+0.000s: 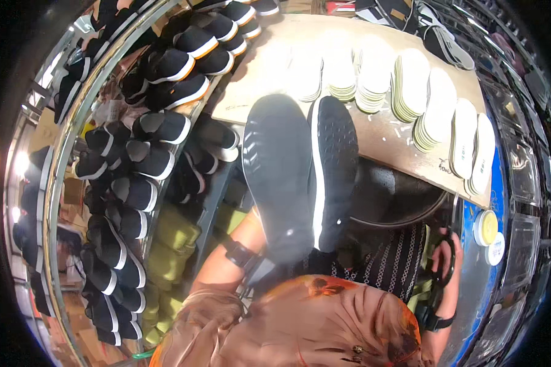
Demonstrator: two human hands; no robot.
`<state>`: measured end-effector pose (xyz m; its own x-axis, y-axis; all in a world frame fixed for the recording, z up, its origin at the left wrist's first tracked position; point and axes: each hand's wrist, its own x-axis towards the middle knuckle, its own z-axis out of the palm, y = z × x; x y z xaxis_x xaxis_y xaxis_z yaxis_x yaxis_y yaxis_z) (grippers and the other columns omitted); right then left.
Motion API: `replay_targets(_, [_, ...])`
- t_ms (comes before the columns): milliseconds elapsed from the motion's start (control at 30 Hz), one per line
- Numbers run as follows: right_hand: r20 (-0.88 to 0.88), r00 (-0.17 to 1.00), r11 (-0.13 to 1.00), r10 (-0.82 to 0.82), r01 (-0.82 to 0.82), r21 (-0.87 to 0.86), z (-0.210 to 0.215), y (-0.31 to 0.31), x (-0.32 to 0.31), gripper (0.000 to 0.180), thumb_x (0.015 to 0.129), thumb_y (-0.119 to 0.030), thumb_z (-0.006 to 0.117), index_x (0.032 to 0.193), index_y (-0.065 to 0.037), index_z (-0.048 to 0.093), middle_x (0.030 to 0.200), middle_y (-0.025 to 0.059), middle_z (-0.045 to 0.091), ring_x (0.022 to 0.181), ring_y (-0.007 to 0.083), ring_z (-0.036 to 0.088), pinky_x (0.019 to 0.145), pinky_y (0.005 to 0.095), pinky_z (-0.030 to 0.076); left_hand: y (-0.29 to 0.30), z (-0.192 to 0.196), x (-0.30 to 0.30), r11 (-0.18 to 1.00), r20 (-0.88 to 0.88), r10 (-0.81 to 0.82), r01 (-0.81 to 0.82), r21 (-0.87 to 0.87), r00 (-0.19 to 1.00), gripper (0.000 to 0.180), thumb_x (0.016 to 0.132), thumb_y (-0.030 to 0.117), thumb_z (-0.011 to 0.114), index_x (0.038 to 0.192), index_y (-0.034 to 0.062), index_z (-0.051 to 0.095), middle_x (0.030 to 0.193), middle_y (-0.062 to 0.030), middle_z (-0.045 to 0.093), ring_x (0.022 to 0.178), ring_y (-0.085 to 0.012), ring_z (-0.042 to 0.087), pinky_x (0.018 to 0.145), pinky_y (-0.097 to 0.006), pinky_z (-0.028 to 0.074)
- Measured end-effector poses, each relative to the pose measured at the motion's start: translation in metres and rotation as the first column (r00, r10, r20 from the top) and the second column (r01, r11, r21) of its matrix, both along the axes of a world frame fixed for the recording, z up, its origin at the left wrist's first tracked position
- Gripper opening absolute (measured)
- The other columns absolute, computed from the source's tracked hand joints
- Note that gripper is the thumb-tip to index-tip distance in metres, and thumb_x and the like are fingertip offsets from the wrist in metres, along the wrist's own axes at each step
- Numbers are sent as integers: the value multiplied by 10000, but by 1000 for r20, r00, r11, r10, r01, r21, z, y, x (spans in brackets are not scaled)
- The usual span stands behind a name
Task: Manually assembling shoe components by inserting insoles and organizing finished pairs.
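A pair of black shoes (277,171) is held up in front of me, soles toward my view, with a white band along the edge between them. My left hand (256,221) grips them from behind, most of its fingers hidden by the soles. At the right, low beside the table's corner, my right hand (455,248) is closed around a black loop-handled tool (445,260), which looks like scissors. Beyond the shoes, several stacks of white insoles (410,82) lie in a row on the pale board table (386,137).
Racks of black shoes with white soles (159,128) line the left side. Yellow-green shoe lasts (171,244) sit below them. A dark round basin (398,192) is under the table edge. Two round tubs (487,228) stand on the blue surface (471,293) at right.
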<state>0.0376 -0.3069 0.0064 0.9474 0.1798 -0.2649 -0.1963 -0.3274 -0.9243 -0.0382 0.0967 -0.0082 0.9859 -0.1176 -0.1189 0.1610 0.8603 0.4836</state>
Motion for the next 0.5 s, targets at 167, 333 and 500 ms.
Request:
replay_targets(167, [144, 936, 905, -322, 349, -243, -48, -104, -14, 356, 878, -265, 516, 1154, -41, 519, 543, -1, 456, 368, 65, 398, 324, 216, 281, -7, -4, 18, 999, 25, -30, 30, -12, 999, 407, 914, 239, 461, 1258, 21, 450, 1216, -95, 527, 1065, -188, 525, 918, -343, 443])
replay_targets(333, [531, 826, 465, -188, 551, -693, -63, -192, -58, 441, 794, -199, 620, 1187, -35, 505, 954, 184, 624, 854, 304, 618, 741, 355, 474, -13, -5, 22, 999, 20, -50, 50, -8, 999, 419, 918, 258, 455, 1266, 25, 443, 1218, -94, 525, 1065, -190, 524, 919, -342, 443])
replay_targets(500, [322, 896, 179, -307, 387, -905, -60, -210, -78, 472, 770, -188, 615, 1201, -34, 498, 1114, 235, 565, 1042, 372, 535, 888, 395, 411, -18, -7, 25, 997, 7, -75, 75, 11, 997, 430, 923, 278, 449, 1274, 29, 436, 1220, -94, 522, 1065, -191, 522, 919, -342, 443])
